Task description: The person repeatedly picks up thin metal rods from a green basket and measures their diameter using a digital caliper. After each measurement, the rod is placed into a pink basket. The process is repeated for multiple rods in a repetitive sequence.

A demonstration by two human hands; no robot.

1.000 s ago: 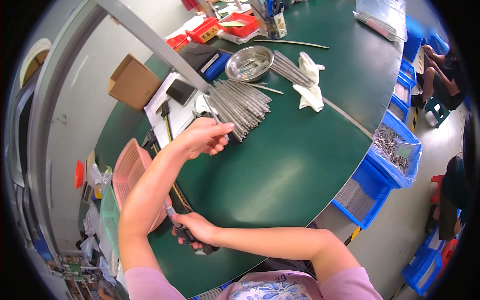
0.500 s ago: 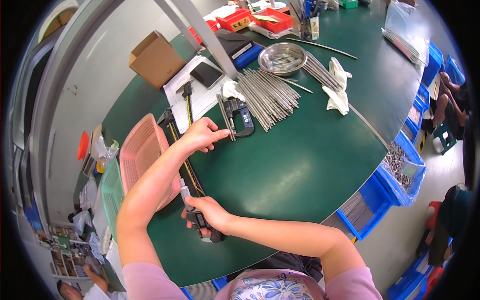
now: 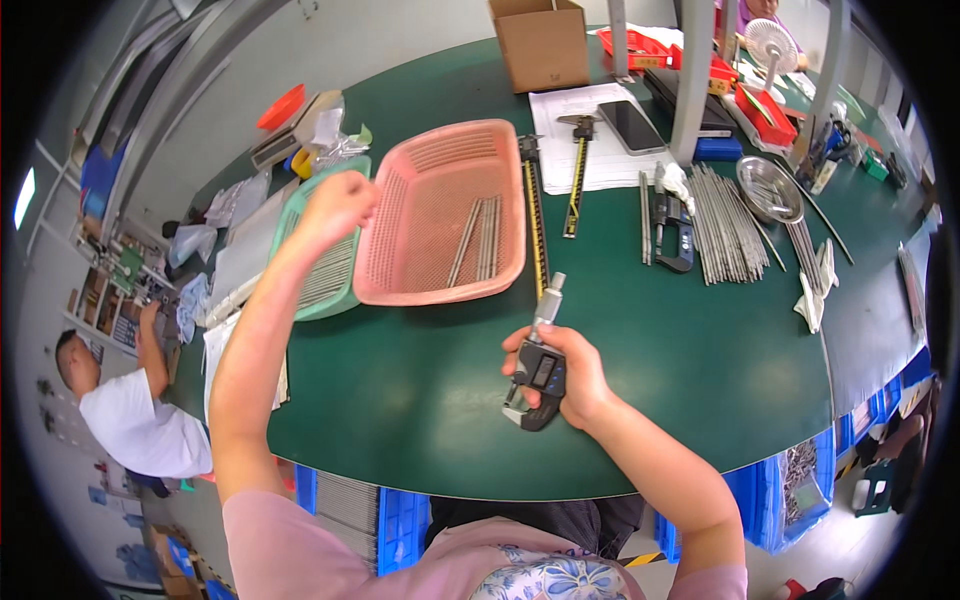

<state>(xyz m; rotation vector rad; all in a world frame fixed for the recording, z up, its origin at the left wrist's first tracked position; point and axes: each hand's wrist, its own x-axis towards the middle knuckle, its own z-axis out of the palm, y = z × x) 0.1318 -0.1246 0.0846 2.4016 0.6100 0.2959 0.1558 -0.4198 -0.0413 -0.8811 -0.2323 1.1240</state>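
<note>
My right hand (image 3: 570, 370) grips a digital micrometer (image 3: 541, 372) with a black body and a silver thimble, held above the green table. Nothing shows in the micrometer's jaws. My left hand (image 3: 340, 207) is at the edge of the green basket (image 3: 291, 228), its fingers curled together; whatever they may hold is hidden. Thin metal rods (image 3: 330, 272) lie inside that basket. Beside it stands a pink basket (image 3: 400, 180) with several metal rods (image 3: 487, 240) on its bottom.
Two calipers (image 3: 577, 178) (image 3: 537, 215) lie beyond the pink basket's right side. Farther right are a second micrometer (image 3: 674, 230), a pile of rods (image 3: 725, 228), a metal bowl (image 3: 770, 188) and white gloves (image 3: 818, 290). A phone (image 3: 630, 127) rests on papers; a cardboard box (image 3: 540, 45) stands behind.
My left hand has moved from the rods by the second micrometer to the green basket. My right hand still grips its micrometer. The view has turned left.
</note>
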